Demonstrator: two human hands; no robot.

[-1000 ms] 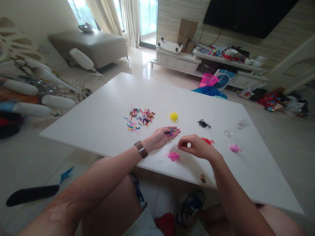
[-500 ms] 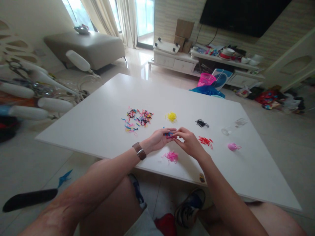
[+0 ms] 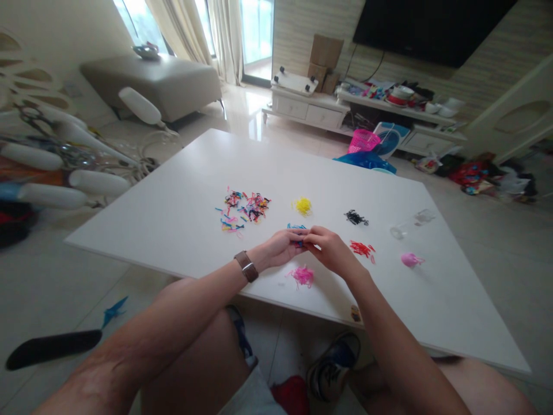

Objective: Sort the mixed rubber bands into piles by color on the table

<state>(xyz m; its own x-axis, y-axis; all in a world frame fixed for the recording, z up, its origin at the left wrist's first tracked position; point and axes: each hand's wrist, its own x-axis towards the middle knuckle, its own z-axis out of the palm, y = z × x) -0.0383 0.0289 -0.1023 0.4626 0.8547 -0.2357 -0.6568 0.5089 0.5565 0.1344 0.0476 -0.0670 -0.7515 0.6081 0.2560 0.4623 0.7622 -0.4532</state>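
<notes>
Touching: left hand [image 3: 281,246], cupping bands [image 3: 299,244], and right hand [image 3: 330,249], its grip unclear.
Pink pile [image 3: 303,276]: just beside both.

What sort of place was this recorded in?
Most likely a home living room: a large television is mounted on the wall, a low white cabinet with drawers stands along it, and long curtains hang beside a bright glass door.

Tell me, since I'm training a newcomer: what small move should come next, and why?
Probably use the right hand to draw one piece from the left hand: the hands meet where small coloured pieces show, while the yellow pile, black pile and pink pile lie apart by colour.
</notes>
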